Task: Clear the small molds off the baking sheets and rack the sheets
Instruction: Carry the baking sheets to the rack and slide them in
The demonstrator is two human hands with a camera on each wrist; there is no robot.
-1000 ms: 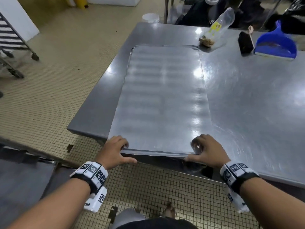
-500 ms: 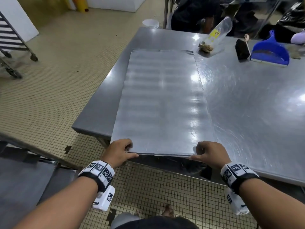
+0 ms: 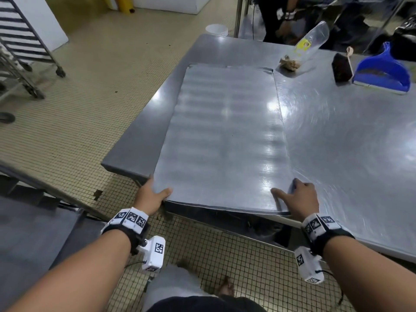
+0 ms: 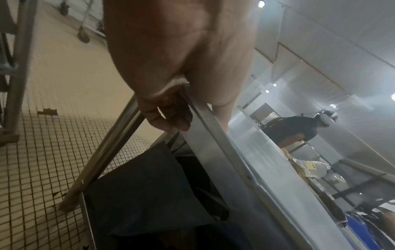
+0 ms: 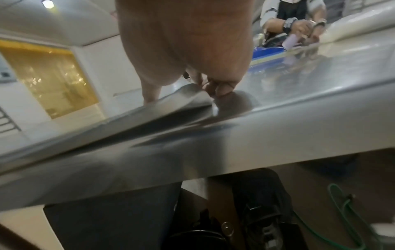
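Observation:
A large bare metal baking sheet (image 3: 225, 136) lies lengthwise on the steel table (image 3: 349, 143), its near edge raised slightly and overhanging the table's front. No small molds show on it. My left hand (image 3: 153, 194) grips the near left corner, thumb on top. In the left wrist view its fingers (image 4: 171, 118) curl under the sheet's edge (image 4: 213, 135). My right hand (image 3: 297, 197) holds the near right corner, thumb on top. In the right wrist view its fingertips (image 5: 218, 89) pinch the lifted corner of the sheet (image 5: 181, 103).
A wheeled sheet rack (image 3: 20, 41) stands at the far left on the tiled floor. At the table's back lie a clear plastic bag (image 3: 308, 43), a dark brush (image 3: 341, 67) and a blue dustpan (image 3: 382, 70). Another person (image 3: 276, 16) stands behind the table.
Both hands slid outward along the near edge to the sheet's corners and now grip it with thumbs on top. The sheet's near edge has lifted a little off the table.

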